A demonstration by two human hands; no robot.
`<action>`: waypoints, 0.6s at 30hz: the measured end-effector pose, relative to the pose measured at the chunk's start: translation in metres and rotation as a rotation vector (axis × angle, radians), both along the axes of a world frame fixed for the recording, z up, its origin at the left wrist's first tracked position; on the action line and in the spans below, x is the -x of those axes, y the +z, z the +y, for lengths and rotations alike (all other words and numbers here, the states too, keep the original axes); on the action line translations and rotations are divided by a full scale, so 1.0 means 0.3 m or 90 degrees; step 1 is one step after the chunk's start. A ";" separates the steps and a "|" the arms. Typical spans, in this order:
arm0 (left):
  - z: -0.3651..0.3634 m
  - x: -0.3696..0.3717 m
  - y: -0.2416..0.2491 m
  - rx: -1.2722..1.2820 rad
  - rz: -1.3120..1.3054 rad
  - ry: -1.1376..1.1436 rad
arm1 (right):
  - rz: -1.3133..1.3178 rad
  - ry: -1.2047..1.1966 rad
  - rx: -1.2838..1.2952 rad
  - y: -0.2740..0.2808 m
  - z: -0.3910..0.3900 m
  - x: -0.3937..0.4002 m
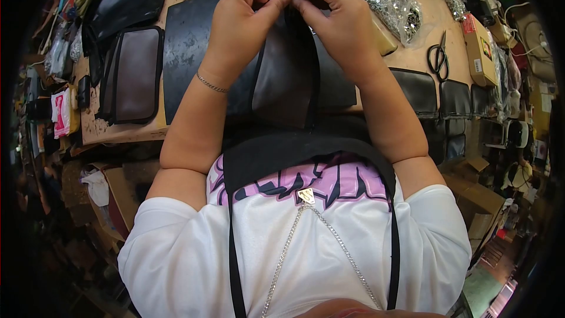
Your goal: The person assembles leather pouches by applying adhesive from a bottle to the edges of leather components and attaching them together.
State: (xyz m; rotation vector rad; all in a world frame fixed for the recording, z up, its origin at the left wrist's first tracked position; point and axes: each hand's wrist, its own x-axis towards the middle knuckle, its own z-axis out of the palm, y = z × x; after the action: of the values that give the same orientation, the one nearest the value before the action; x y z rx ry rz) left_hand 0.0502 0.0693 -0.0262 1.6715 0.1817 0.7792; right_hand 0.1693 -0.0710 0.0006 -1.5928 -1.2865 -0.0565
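My left hand (247, 15) and my right hand (336, 15) meet at the top centre, over the workbench. Both pinch, thumb against forefinger, at the black upper end of a dark brown pouch (286, 82) with a black edging. A thin black strip shows between the fingertips; its exact form is too small to make out. The pouch hangs down from my fingers toward my apron. Behind it lies a large black sheet (188, 65) on the bench, partly hidden by the pouch and my left forearm.
Similar edged pouches (138, 76) are stacked at left, near black pieces (126, 9). On the right are a clear bag of small metal parts (391, 9), black-handled scissors (438, 62), several flat black pieces (415, 88) and a carton (479, 50). The bench's front edge (120, 135) runs before me.
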 end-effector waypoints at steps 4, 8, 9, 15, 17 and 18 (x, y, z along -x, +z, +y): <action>-0.007 0.003 0.037 -0.088 0.009 -0.034 | 0.191 0.066 0.040 0.037 -0.010 0.013; 0.011 0.016 0.040 -0.018 0.037 -0.102 | 0.356 0.145 0.079 0.035 -0.005 -0.034; 0.012 0.017 0.042 -0.015 0.033 -0.113 | 0.364 0.173 0.097 0.044 -0.008 -0.047; -0.011 0.026 0.048 -0.021 0.033 -0.114 | 0.290 0.203 0.168 0.089 -0.019 -0.072; -0.020 0.027 0.043 -0.033 0.024 -0.101 | 0.248 0.189 0.186 0.107 -0.025 -0.072; -0.023 0.027 0.040 -0.041 0.015 -0.099 | 0.223 0.172 0.199 0.118 -0.029 -0.069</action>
State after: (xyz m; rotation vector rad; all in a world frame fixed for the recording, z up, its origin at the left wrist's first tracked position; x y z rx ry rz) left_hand 0.0421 0.0625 -0.0142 1.7333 0.0424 0.6536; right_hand 0.1901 -0.0796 0.0359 -1.5835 -1.2582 0.5928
